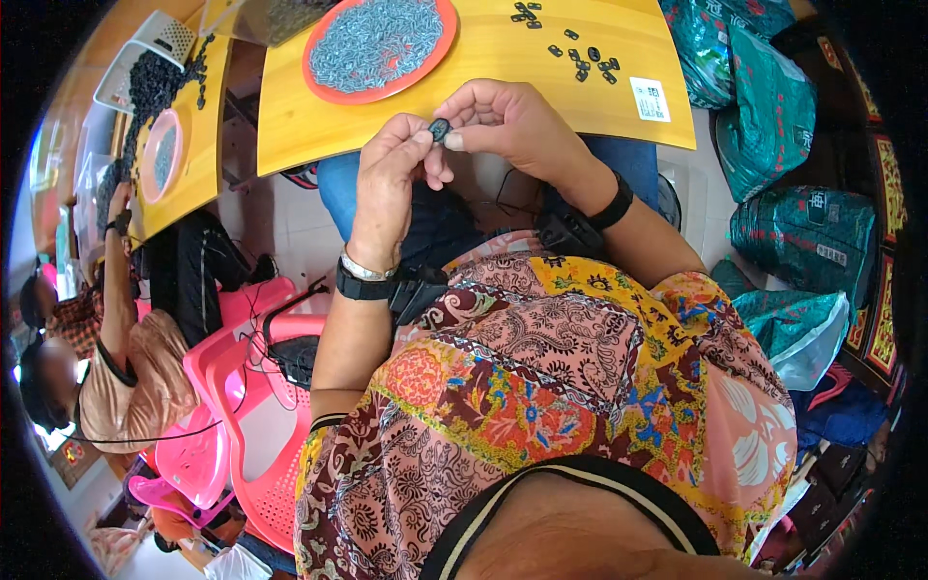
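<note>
Above the near edge of the yellow table, a small oval black part (440,130) with a lighter detail on its face sits between both my hands. My left hand (389,164) pinches it from the left with thumb and fingers. From the right, the bent fingertips and thumb of my right hand (512,124) close on the same part. Whether a screw is in it is too small to tell. Just beyond lies a round red tray (314,79) heaped with grey screws (377,43). Loose black parts (583,68) are scattered on the table at the far right.
A white printed label (650,99) lies on the yellow table (483,68). Green bags (802,237) crowd the right side. Pink plastic chairs (261,425) stand at left, near a co-worker (135,377) at another table (198,145) with a pink bowl (177,126) and a white basket (121,72).
</note>
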`<state>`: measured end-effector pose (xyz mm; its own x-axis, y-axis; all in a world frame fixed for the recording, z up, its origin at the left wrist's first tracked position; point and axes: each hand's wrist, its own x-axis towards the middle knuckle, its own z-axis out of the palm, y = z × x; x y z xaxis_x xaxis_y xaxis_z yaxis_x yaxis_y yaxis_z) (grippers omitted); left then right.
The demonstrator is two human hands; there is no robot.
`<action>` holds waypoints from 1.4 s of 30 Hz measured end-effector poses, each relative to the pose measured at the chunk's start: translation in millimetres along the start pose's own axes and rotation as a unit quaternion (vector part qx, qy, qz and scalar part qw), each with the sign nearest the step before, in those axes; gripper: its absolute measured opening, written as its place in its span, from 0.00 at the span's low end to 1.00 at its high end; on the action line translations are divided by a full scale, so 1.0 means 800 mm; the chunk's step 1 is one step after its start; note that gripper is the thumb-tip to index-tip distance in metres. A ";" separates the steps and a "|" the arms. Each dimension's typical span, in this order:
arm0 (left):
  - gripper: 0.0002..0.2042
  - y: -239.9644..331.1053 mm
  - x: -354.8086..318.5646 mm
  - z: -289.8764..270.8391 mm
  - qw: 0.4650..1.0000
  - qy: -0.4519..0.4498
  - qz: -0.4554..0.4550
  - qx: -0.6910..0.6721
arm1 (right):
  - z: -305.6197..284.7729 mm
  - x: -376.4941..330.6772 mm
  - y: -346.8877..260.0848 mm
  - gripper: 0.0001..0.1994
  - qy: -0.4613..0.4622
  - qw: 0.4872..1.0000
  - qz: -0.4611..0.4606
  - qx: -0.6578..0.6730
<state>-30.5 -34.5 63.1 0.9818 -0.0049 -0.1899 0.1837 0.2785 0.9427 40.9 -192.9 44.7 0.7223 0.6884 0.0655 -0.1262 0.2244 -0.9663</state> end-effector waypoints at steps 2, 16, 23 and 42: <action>0.08 -0.003 0.001 -0.003 1.000 -0.006 0.011 -0.021 | 0.000 0.000 -0.001 0.12 -0.001 1.000 0.001 0.006; 0.08 -0.005 0.002 -0.011 1.000 0.001 -0.008 -0.010 | 0.004 -0.003 -0.015 0.09 -0.026 0.998 0.005 -0.057; 0.08 0.005 -0.004 -0.033 0.999 0.026 0.037 -0.012 | 0.023 0.015 -0.096 0.08 -0.132 0.976 0.048 -0.168; 0.07 0.008 0.011 -0.028 0.998 0.037 0.049 -0.021 | -0.032 0.184 -0.206 0.11 0.054 0.900 -0.184 -0.392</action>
<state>-22.0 -11.3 61.2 0.9885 0.0953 -0.1178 0.0824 0.3141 0.9458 185.6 -146.2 207.2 0.6844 0.5864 0.4332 0.6228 -0.1614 -0.7655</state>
